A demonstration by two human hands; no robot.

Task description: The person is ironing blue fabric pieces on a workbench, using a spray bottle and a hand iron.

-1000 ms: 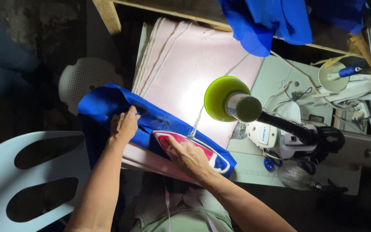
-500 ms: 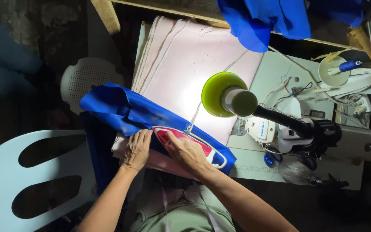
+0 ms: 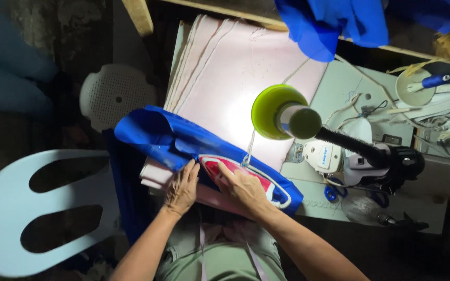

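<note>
Dim workroom seen from above, with a pink padded board (image 3: 246, 83) lit by a green-shaded lamp (image 3: 282, 113). Blue garment (image 3: 162, 138) draped across the board's near edge, just below the lamp. Left hand (image 3: 182, 188) laid flat on the blue cloth, fingers spread and open, pinning rather than gripping. Right hand (image 3: 243, 188) touching beside it, pressed flat on a red and white patch (image 3: 259, 182) on the garment, clasping nothing. White plastic chair (image 3: 37, 208) well left of the board; sewing machine (image 3: 381, 161) to its right.
</note>
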